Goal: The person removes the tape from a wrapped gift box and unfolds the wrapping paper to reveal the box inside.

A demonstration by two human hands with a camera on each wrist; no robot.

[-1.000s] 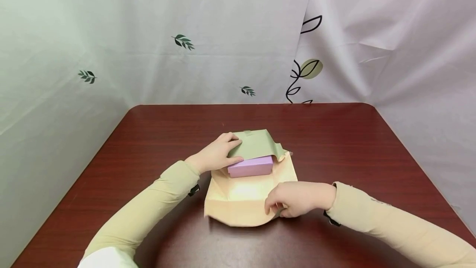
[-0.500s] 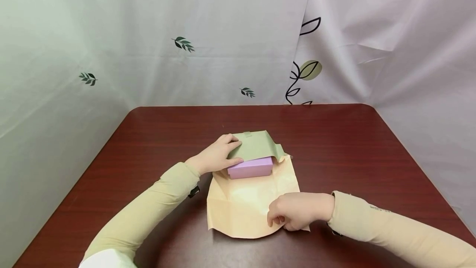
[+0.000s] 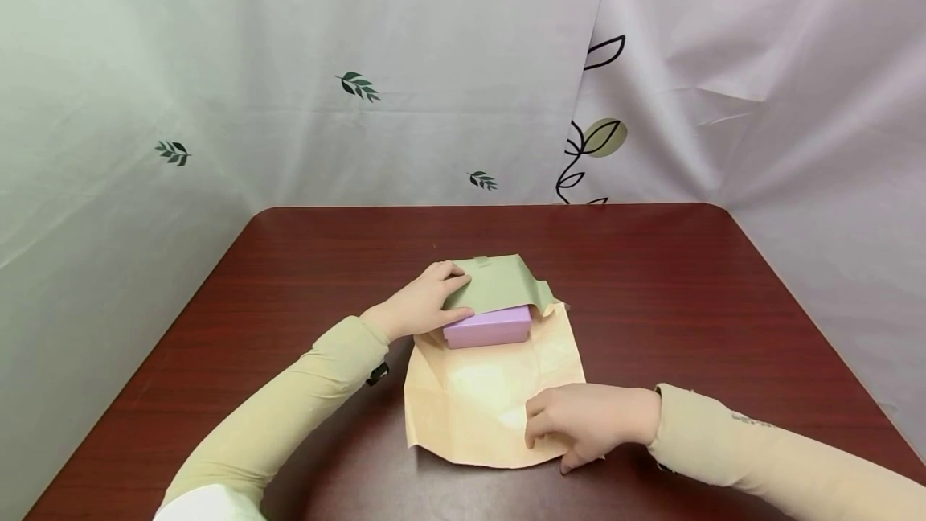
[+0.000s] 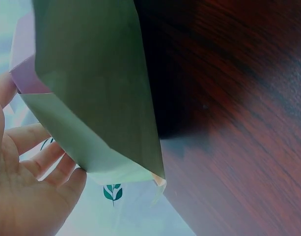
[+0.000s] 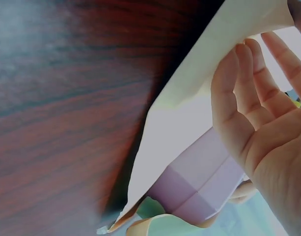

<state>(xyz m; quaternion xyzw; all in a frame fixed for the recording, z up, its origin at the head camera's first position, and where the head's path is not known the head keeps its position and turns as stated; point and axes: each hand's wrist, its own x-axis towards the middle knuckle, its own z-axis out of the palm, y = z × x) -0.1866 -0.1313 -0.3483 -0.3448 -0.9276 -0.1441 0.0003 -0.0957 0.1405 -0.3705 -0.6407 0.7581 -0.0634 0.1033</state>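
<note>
A purple box point(image 3: 486, 330) sits on a sheet of wrapping paper point(image 3: 473, 404), cream inside and green outside. The far part of the sheet, its green side point(image 3: 499, 284) up, is folded over the box top; a small piece of tape shows near its far edge. My left hand point(image 3: 425, 300) presses on the box's left end, fingers extended on the green paper and thumb along the front edge. Over the sheet's near right corner, my right hand point(image 3: 582, 420) touches the cream side with loosely bent fingertips point(image 5: 243, 54). Its thumb points off the near edge, apart from the fingers.
The dark red wooden table point(image 3: 325, 239) surrounds the sheet. White cloth point(image 3: 434, 63) with leaf prints hangs behind and at both sides. The sheet's near edge curves close to the table surface.
The near flap of paper has been drawn toward me and lies flatter. My right hand has moved nearer, and its thumb has parted from the paper's edge. My left hand stays put.
</note>
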